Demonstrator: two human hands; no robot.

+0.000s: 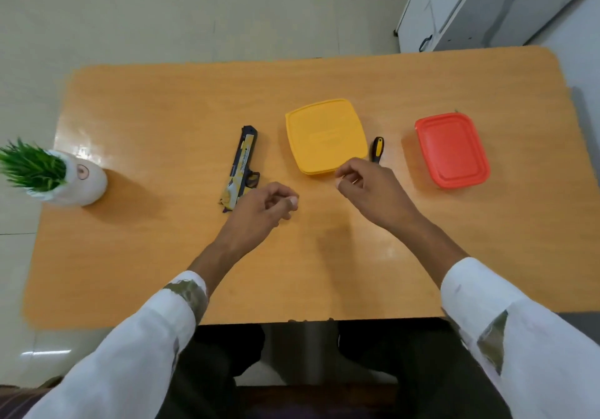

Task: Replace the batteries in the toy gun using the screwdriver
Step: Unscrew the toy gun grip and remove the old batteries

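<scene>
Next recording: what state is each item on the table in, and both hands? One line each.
Toy gun: lying flat on the table, not gripped.
Yellow box: lid on.
Red box: lid on.
Screwdriver: lying between the two boxes, not held.
Plant pot: upright.
Left hand: loosely curled, holding nothing.
Right hand: loosely curled, holding nothing.

One wide-angle view, worn on the person's head, looks steeply down and forward at the surface [136, 256], whose whole top spans the width. The left hand [263, 206] and right hand [367, 185] reach in from below; the floor [130, 12] shows beyond the far edge.
</scene>
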